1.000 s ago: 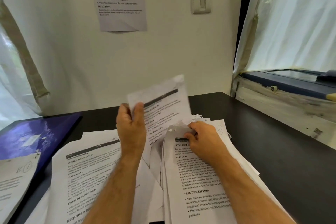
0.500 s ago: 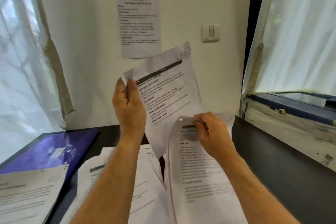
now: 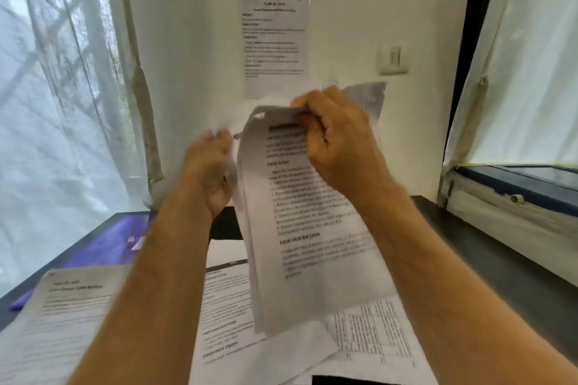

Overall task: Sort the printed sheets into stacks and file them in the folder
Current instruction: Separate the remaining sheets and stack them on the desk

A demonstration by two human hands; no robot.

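white printed sheets [image 3: 312, 228], purple folder [image 3: 115, 244], black desk [image 3: 500, 275]

Looks like a makeshift office or data-collection room, not a home. Dark desk [image 3: 488, 262] against a white wall, printed task sheets [image 3: 275, 40] taped to it at far centre, light switch [image 3: 393, 59] to the right. Sheer curtains [image 3: 62, 87] over windows left and right. Purple folder [image 3: 109, 247] and loose printouts [image 3: 225, 306] on the desk.

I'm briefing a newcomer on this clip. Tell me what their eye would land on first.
First, the two hands raised mid-frame: the right hand pinches the top of a hanging printed sheet, and the left hand grips another sheet's edge beside it. Below them, loose sheets cover the dark desk, with a purple folder at the left.
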